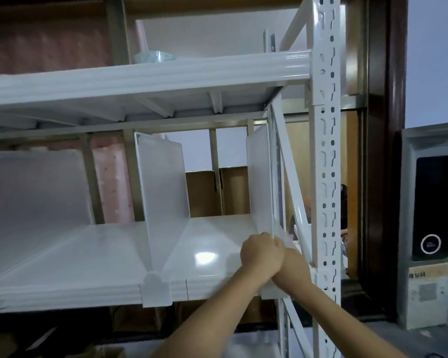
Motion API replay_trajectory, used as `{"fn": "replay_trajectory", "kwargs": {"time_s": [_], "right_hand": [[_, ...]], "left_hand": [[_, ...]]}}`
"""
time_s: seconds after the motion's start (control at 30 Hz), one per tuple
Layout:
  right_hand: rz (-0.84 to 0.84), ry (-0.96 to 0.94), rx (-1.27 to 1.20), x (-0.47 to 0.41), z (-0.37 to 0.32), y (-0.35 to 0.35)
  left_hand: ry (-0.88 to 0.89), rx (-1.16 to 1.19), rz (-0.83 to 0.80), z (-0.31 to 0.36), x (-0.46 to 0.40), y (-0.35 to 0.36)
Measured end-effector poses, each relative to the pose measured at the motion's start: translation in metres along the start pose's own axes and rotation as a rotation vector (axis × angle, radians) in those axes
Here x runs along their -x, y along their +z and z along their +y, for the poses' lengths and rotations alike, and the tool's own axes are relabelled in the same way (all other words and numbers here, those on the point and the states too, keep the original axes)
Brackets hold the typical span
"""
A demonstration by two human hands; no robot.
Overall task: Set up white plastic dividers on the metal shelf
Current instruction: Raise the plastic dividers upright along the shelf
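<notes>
While both hands are closing around the lower front edge of the rightmost divider [259, 177], the person is working on seating that panel at the right end of the metal shelf [88, 254], just beside the slotted upright post [326, 177]. The left hand [261, 254] is curling into a fist over the panel's bottom corner, and the right hand [292, 262] is pressing in against it from the right side, fingers mostly hidden, so I cannot tell exactly how it is gripping. This looks like a late step: a middle divider [163, 192] is already standing upright with its clip [155, 290] hooked over the shelf's front lip, and another panel [34, 202] is leaning at the left of the frame. The next move is probably calling for pushing the front clip down over the lip and squaring the panel upright. The shelf surface is glossy white and reflecting light; cardboard boxes [212, 192] are showing behind it, a dark wooden door frame [380, 151] is running down the right, and an upper shelf [140, 81] is crossing the top.
</notes>
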State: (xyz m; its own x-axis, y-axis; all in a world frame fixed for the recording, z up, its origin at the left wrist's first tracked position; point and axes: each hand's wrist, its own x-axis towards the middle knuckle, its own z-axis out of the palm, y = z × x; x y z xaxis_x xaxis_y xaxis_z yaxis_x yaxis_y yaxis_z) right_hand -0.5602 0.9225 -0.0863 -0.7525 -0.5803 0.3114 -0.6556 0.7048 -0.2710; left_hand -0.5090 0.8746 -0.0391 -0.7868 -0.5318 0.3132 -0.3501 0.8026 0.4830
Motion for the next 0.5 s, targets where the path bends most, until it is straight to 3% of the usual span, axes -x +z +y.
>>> {"fn": "replay_trajectory", "kwargs": {"time_s": [0.17,0.27,0.4,0.5], "right_hand": [[0.197,-0.015,0.043,0.011,0.000,0.005],[0.127,0.061,-0.012,0.023,-0.008,0.005],[0.433,0.212,-0.257,0.053,-0.035,0.002],[0.682,0.204,-0.183,0.082,-0.068,0.015]], "left_hand": [[0.093,0.035,-0.062,-0.018,0.016,0.003],[0.188,0.044,-0.120,-0.036,0.033,-0.006],[0.368,-0.023,-0.159,-0.075,0.058,-0.038],[0.481,-0.109,-0.091,-0.124,0.081,-0.073]]}}
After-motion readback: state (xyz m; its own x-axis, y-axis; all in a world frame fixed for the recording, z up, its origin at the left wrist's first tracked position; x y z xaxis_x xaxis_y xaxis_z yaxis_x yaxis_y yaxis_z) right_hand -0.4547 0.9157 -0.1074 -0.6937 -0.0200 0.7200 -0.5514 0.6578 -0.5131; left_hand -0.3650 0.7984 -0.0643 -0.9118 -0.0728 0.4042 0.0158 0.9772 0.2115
